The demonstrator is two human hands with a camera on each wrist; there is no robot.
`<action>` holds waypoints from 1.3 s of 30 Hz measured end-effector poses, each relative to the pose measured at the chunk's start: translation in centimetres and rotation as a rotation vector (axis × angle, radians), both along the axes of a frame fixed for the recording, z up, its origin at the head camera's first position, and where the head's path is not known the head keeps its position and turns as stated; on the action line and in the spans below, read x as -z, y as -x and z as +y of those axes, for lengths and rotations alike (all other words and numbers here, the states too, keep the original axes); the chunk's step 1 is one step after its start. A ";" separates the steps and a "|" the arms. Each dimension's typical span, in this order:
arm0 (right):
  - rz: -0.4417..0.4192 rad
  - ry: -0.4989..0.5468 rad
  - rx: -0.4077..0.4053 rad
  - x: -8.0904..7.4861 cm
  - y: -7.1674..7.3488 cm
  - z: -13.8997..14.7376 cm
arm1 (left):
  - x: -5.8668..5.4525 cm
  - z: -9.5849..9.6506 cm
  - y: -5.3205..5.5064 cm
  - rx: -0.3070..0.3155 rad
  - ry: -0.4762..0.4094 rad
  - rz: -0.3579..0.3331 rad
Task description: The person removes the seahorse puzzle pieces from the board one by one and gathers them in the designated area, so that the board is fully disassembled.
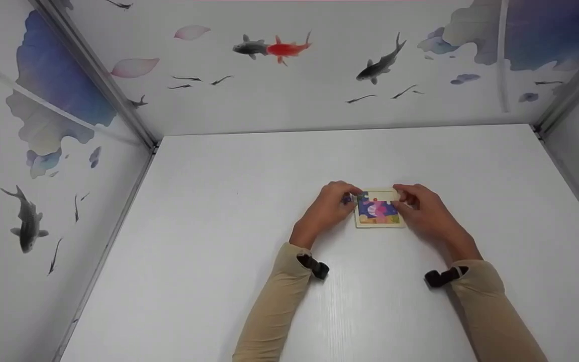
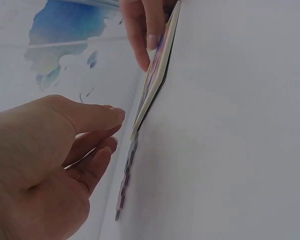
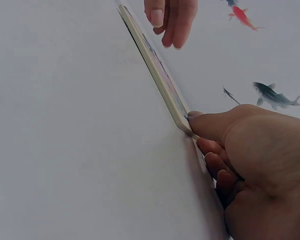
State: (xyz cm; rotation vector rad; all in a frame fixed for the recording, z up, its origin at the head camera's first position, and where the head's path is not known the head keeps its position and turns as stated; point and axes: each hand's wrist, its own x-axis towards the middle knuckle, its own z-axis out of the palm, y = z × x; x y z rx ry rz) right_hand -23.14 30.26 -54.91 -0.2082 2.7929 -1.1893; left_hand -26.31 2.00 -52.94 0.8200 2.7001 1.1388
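A small square jigsaw puzzle (image 1: 379, 209) in a pale wooden tray lies on the white table, showing a pink figure on dark blue. Bare wood shows along the upper part of the tray (image 1: 382, 195). The right hand (image 1: 422, 208) holds the tray's right side, thumb on the rim and fingers curled at the edge. By the left edge, the left hand (image 1: 332, 203) hovers with thumb and fingertips loosely bent and nothing visible between them. Loose puzzle pieces (image 2: 124, 187) lie in a row beside the tray under that hand, mostly hidden in the head view.
The white tabletop (image 1: 209, 226) stretches around the hands. White panels printed with fish and petals (image 1: 133, 68) stand at the back and left, joined by metal posts (image 1: 98, 75). Each wrist wears a black camera strap (image 1: 314, 266) over a tan sleeve.
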 end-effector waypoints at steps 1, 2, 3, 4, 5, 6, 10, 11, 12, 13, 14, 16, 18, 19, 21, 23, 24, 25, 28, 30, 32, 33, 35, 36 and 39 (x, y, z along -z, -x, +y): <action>0.002 0.000 0.002 0.0 0.0 0.0 | 0.0 0.5 0.0 -0.001 0.021 0.013; 0.001 -0.002 0.002 -0.1 0.0 0.0 | -0.1 0.9 -0.1 -0.010 0.037 0.016; 0.004 -0.004 0.002 -0.1 0.0 0.0 | -0.1 1.4 -0.2 -0.016 0.053 0.020; 0.008 -0.005 0.000 -0.1 0.1 0.0 | -0.1 1.7 -0.2 -0.025 0.068 0.023; 0.010 -0.007 -0.002 -0.1 0.1 0.0 | -0.1 2.1 -0.3 -0.035 0.084 0.027; 0.017 -0.009 -0.007 -0.1 0.1 0.0 | -0.1 2.4 -0.4 -0.040 0.097 0.040; 0.030 -0.010 -0.020 0.1 0.2 0.1 | 0.0 3.1 -0.8 -0.067 0.161 0.093; 0.031 -0.009 -0.022 0.2 0.2 0.1 | 0.0 3.2 -0.9 -0.078 0.180 0.109; 0.036 -0.008 -0.026 0.3 0.2 0.1 | 0.0 3.3 -0.9 -0.089 0.200 0.125; 0.035 -0.008 -0.025 0.3 0.2 0.1 | 0.1 3.3 -1.0 -0.102 0.224 0.136; 0.035 -0.008 -0.026 0.4 0.2 0.1 | 0.1 3.3 -1.1 -0.111 0.245 0.149; 0.039 -0.009 -0.026 0.4 0.2 0.2 | 0.2 3.3 -1.1 -0.126 0.283 0.172; 0.043 -0.009 -0.026 0.4 0.2 0.2 | 0.2 3.3 -1.1 -0.129 0.306 0.191; 0.043 -0.012 -0.023 0.4 0.2 0.2 | 0.2 3.3 -1.1 -0.129 0.310 0.195; 0.043 -0.012 -0.019 0.4 0.2 0.2 | 0.2 3.4 -1.1 -0.133 0.313 0.198; 0.037 -0.012 -0.016 0.3 0.2 0.2 | 0.2 3.4 -1.0 -0.136 0.316 0.195; 0.034 -0.013 -0.014 0.2 0.2 0.2 | 0.2 3.4 -1.0 -0.134 0.319 0.195; 0.031 -0.013 -0.012 0.2 0.2 0.2 | 0.2 3.3 -1.0 -0.131 0.321 0.196; 0.027 -0.012 -0.010 0.1 0.1 0.2 | 0.2 3.3 -1.0 -0.124 0.323 0.194; 0.028 -0.012 -0.010 0.1 0.2 0.2 | 0.1 3.3 -1.0 -0.119 0.313 0.184; 0.031 -0.014 -0.010 0.0 0.1 0.1 | 0.1 3.3 -1.0 -0.120 0.296 0.161; 0.032 -0.013 -0.009 0.0 0.2 0.1 | 0.1 3.3 -1.0 -0.123 0.288 0.149; 0.033 -0.014 -0.009 0.1 0.2 0.1 | 0.2 3.3 -1.0 -0.130 0.276 0.128; 0.043 -0.013 -0.014 0.2 0.2 0.1 | 0.2 3.3 -1.1 -0.136 0.271 0.121; 0.060 -0.014 -0.024 0.3 0.3 0.2 | 0.2 3.5 -1.1 -0.155 0.264 0.110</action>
